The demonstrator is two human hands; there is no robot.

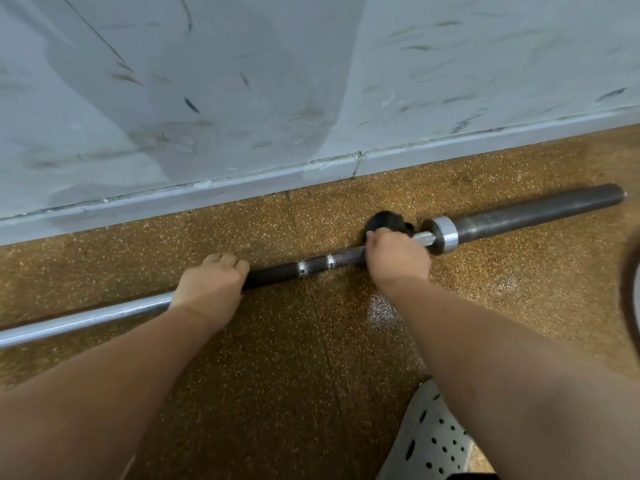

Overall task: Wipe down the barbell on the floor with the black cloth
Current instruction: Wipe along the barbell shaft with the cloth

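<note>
One perforated shoe (433,441) sits near the barbell (311,265) along the wall (450,81).

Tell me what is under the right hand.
The black cloth bunches under the right hand, against the barbell shaft beside its collar. The shaft beneath is covered.

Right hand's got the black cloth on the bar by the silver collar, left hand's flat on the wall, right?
Not the wall: the head view shows the left hand on the barbell shaft. The right hand does hold the black cloth on the bar by the silver collar.
</note>
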